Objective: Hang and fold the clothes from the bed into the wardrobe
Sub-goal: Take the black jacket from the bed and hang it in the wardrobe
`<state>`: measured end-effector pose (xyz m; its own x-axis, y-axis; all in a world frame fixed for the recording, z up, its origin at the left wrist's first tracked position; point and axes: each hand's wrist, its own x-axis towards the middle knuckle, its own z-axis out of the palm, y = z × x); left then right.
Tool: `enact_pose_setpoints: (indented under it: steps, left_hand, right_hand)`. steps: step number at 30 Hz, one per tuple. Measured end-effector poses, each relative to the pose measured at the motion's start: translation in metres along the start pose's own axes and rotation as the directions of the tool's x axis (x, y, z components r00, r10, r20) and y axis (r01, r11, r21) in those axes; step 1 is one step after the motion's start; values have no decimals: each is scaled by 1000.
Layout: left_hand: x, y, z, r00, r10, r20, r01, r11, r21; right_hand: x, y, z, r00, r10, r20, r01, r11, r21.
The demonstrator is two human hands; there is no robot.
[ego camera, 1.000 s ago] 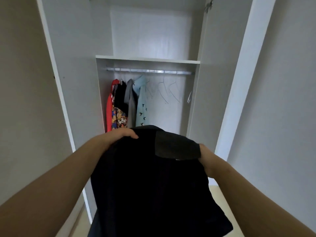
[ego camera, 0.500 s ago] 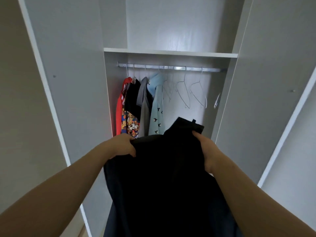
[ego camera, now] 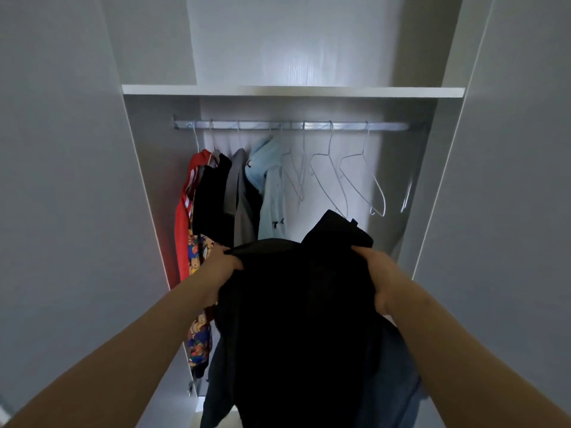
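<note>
A black garment (ego camera: 296, 310) hangs in front of me, bunched at the top and drooping down past the frame's bottom edge. My left hand (ego camera: 221, 265) grips its upper left edge. My right hand (ego camera: 378, 273) grips its upper right part, fingers curled into the cloth. Straight ahead stands the open white wardrobe (ego camera: 293, 91) with a metal rail (ego camera: 386, 126) under its shelf. Several empty wire hangers (ego camera: 349, 183) dangle on the rail's middle and right, just above the garment's raised corner.
Clothes hang at the rail's left: a red jacket (ego camera: 182, 223), a black top (ego camera: 213, 199), a grey shirt (ego camera: 239, 193), a light blue shirt (ego camera: 270, 196) and a cartoon-print piece (ego camera: 197, 248). The open left wardrobe door (ego camera: 71, 180) and right wardrobe door (ego camera: 500, 180) flank the opening.
I have come closer to the wardrobe, which now fills the view. Both hands still hold the black garment, raised a little toward the empty hangers.
</note>
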<state>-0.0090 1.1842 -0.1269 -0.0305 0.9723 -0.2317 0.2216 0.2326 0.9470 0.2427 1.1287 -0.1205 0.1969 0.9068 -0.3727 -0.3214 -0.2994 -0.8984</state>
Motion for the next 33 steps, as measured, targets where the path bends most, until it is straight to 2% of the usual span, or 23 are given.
enact_pose_setpoints:
  steps: [2, 3, 4, 6, 7, 9, 12, 14, 19, 22, 24, 26, 30, 33]
  left_hand:
    - [14, 17, 5, 998, -69, 0, 69, 995, -67]
    - [25, 24, 5, 996, -94, 10, 94, 968, -232]
    - [31, 37, 9, 995, -101, -1, 96, 953, -286]
    - [55, 57, 21, 998, -58, 12, 60, 969, -241]
    - [59, 65, 28, 994, -108, -28, 94, 946, -309]
    - [70, 72, 35, 993, -114, 20, 112, 909, -401]
    - [88, 89, 48, 992, -126, 15, 118, 869, -480]
    - [99, 97, 55, 993, -122, -10, 100, 854, -511]
    - [117, 96, 51, 992, -124, -13, 99, 842, -530]
    - [131, 99, 39, 990, -137, -23, 105, 845, -525]
    - [137, 101, 30, 990, -137, -12, 111, 848, -519]
    - [144, 101, 23, 992, -129, 4, 113, 845, -522]
    - [161, 108, 13, 988, -153, -16, 123, 852, -509]
    - [174, 110, 9, 982, -187, -17, 153, 849, -506]
  right_hand:
    - [29, -7, -2, 1000, 1, -8, -2, 999, -55]
    - [46, -11, -2, 1000, -11, -11, 10, 996, -91]
    - [62, -14, -3, 1000, -23, -7, 22, 991, -135]
    - [96, -24, -3, 999, -35, 33, 42, 968, -246]
    - [109, -27, -3, 998, -38, 57, 54, 952, -302]
    - [135, -39, 0, 995, -35, 91, 69, 913, -401]
    - [168, -59, 10, 991, -34, 128, 95, 860, -501]
    - [187, -71, 22, 981, -112, 161, 180, 841, -511]
    - [214, -80, 59, 879, -407, 249, 476, 708, -522]
    - [223, -86, 84, 803, -491, 337, 591, 590, -550]
    - [232, -89, 101, 787, -482, 385, 614, 548, -569]
    - [240, -90, 113, 809, -426, 404, 587, 558, -587]
    - [259, -90, 133, 884, -298, 359, 457, 709, -537]
    - [276, -87, 141, 920, -265, 289, 378, 798, -470]
